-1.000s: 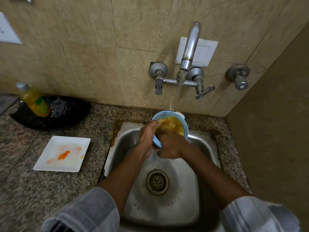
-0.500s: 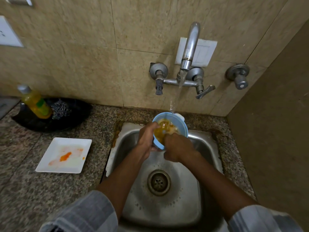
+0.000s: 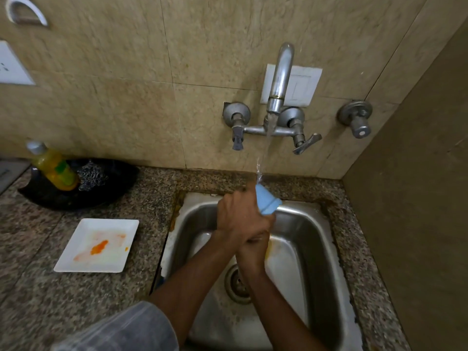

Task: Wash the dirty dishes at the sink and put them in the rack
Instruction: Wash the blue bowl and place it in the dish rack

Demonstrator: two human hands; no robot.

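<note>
A light blue bowl (image 3: 268, 203) is tipped over the back of the steel sink (image 3: 314, 249), its outside and base facing me. Water from the tap (image 3: 281, 79) falls on its upper edge. My left hand (image 3: 238, 216) grips the bowl from the left side. Just below it, my right hand (image 3: 253, 249) presses against the left hand and the bowl's underside, with its fingertips hidden. A white square plate (image 3: 98, 245) smeared with orange sauce lies on the granite counter left of the sink.
A yellow soap bottle (image 3: 54, 168) and a steel scrubber (image 3: 91, 176) sit in a black dish (image 3: 109, 193) at the back left. The drain (image 3: 236, 287) lies partly under my right forearm. A brown side wall (image 3: 417, 211) closes off the right.
The bowl has been turned over: its orange-stained inside faced me before, now its outside does. My right hand has dropped from inside the bowl to below my left hand.
</note>
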